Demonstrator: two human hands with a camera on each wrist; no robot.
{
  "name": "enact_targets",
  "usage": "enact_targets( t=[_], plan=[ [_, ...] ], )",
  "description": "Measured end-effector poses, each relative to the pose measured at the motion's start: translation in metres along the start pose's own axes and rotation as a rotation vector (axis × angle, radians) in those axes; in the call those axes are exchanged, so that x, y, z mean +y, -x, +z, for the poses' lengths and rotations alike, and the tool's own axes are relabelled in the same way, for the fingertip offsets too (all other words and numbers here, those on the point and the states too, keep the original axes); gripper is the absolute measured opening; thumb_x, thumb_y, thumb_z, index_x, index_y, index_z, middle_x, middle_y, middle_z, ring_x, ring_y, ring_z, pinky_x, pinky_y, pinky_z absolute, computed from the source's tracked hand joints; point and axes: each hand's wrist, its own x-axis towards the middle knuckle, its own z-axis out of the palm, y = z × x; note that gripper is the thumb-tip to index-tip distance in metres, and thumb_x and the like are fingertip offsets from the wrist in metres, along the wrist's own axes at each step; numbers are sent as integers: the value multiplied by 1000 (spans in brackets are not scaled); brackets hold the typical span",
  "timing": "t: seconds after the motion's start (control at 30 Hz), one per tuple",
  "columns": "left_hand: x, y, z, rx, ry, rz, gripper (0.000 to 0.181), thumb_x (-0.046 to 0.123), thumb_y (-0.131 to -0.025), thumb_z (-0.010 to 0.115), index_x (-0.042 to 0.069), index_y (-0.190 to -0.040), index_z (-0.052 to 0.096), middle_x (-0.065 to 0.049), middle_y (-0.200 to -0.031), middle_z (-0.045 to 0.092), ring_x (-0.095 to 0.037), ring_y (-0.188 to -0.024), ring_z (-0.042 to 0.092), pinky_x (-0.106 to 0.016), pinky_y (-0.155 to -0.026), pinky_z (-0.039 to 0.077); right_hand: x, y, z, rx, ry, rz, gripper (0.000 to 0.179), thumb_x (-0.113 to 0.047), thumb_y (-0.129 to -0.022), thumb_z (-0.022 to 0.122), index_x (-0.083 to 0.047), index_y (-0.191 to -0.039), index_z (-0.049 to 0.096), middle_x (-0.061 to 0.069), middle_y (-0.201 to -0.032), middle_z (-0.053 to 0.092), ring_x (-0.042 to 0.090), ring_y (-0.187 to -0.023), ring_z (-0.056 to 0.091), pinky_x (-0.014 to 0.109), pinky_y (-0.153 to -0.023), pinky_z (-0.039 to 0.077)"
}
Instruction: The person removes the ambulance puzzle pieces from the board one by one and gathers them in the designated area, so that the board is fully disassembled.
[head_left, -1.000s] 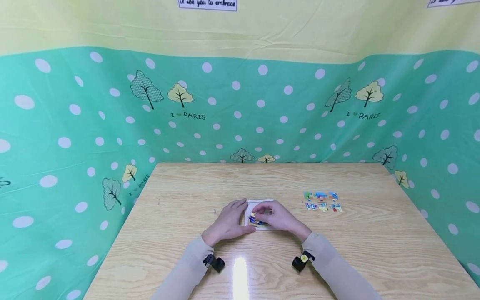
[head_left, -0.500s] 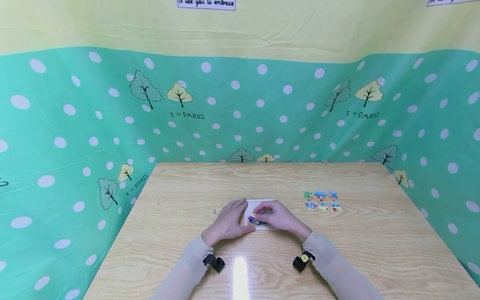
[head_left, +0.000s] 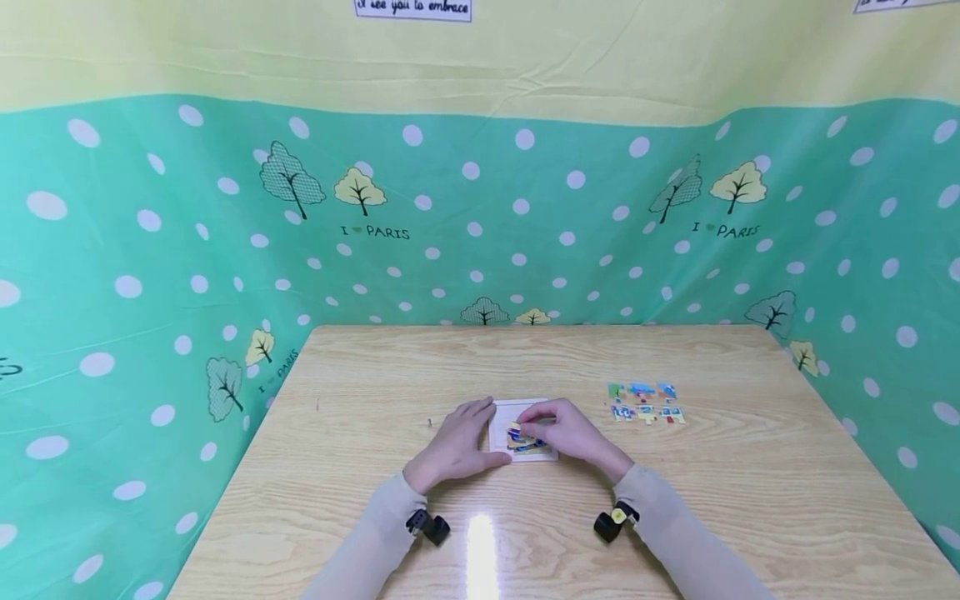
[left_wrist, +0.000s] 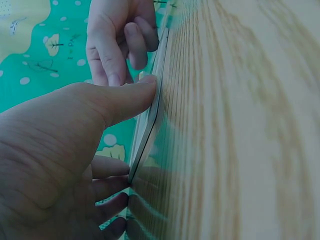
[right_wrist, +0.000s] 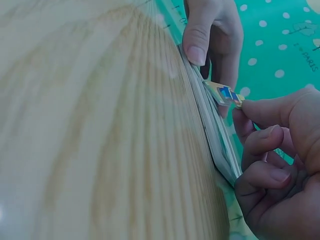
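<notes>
A shallow white puzzle tray (head_left: 506,412) lies flat on the table, a few assembled pieces (head_left: 534,447) showing along its near side. My left hand (head_left: 455,446) rests against the tray's left side, fingers fairly straight, with the thumb on the near edge. Over the tray, my right hand (head_left: 572,435) pinches a puzzle piece (right_wrist: 227,93) between thumb and index finger. That piece is tilted, blue and yellow, with one end raised off the tray in the right wrist view. The right hand's other fingers are curled loosely. Part of the tray is hidden under this hand.
To the right of the tray, loose puzzle pieces (head_left: 643,412) lie in two rows on the wooden table (head_left: 375,375). A tiny dark bit (head_left: 430,422) lies left of the left hand. Behind stands a green dotted cloth (head_left: 450,217).
My right hand has shifted slightly right, and the piece it pinches is now raised and tilted, more of it showing. The left hand stays where it was.
</notes>
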Motion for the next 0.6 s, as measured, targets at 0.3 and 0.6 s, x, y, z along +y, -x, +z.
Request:
enact_targets(
  t=[0.3, 0.6],
  plan=[
    [1, 1, 0, -11, 0, -14, 96, 56, -91, 77, -1, -161, 42, -18, -171, 38, -42, -158, 36, -60, -129, 31, 10, 7, -10, 20, 10, 32, 15, -24, -102, 72, -18, -112, 81, -2, -112, 78, 16, -111, 69, 52, -108, 53],
    [-1, 1, 1, -10, -1, -18, 95, 56, -91, 76, 1, -161, 43, -17, -171, 38, -41, -158, 36, -60, -129, 31, 15, 19, -23, 68, 7, 80, 14, -24, -101, 73, -18, -109, 82, -1, -114, 79, 19, -115, 69, 52, -109, 52]
  ],
)
